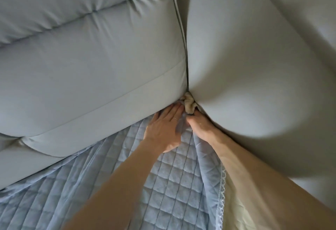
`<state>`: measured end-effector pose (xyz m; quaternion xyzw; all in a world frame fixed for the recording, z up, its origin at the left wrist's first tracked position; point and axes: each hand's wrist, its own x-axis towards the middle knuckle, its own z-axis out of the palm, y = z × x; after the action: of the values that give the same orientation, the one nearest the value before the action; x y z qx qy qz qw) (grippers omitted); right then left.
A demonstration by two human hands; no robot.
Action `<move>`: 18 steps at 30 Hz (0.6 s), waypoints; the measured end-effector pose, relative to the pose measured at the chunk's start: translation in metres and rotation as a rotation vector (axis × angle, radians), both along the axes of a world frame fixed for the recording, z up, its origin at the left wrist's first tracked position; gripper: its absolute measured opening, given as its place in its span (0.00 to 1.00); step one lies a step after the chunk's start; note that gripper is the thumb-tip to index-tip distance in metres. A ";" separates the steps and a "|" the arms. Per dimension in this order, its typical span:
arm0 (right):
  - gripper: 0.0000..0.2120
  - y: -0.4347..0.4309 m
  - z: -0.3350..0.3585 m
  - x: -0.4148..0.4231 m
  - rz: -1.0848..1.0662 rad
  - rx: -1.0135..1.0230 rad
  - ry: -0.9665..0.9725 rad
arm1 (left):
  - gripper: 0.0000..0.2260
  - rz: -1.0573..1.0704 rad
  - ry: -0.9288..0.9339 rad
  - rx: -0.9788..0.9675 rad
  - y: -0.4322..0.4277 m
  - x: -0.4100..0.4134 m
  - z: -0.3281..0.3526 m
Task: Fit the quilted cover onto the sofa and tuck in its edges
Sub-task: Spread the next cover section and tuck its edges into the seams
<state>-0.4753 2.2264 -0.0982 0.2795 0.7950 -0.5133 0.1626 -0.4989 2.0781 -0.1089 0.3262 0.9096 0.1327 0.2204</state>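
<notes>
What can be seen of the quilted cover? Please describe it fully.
The quilted cover is pale blue fabric stitched in diamonds, with a cream underside and a trimmed edge at the right. It lies spread and wrinkled; its corner is bunched in the gap between back cushion and armrest. The left hand presses flat on it; the right hand touches the bunch.
</notes>
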 end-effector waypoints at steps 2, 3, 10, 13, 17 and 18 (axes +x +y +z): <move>0.08 0.004 0.002 -0.002 0.098 -0.018 -0.158 | 0.30 0.018 0.000 -0.030 0.000 -0.001 -0.007; 0.11 0.005 0.001 -0.002 0.128 -0.010 -0.203 | 0.31 0.020 -0.002 -0.046 0.003 -0.003 -0.007; 0.31 -0.018 0.034 0.036 0.192 0.321 0.089 | 0.32 0.061 -0.039 -0.038 -0.008 0.000 0.012; 0.45 -0.030 0.036 0.070 0.315 0.455 0.123 | 0.33 0.059 -0.049 -0.091 -0.021 0.006 0.015; 0.48 -0.031 0.032 0.064 0.502 0.650 0.158 | 0.34 0.032 0.037 -0.051 -0.017 0.007 0.019; 0.48 -0.031 0.031 0.058 0.512 0.681 0.161 | 0.34 0.003 0.062 -0.041 -0.014 0.008 0.018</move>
<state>-0.4177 2.1956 -0.0671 0.0699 0.9728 -0.1849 0.1209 -0.4910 2.0641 -0.0911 0.3243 0.9190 0.1043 0.1983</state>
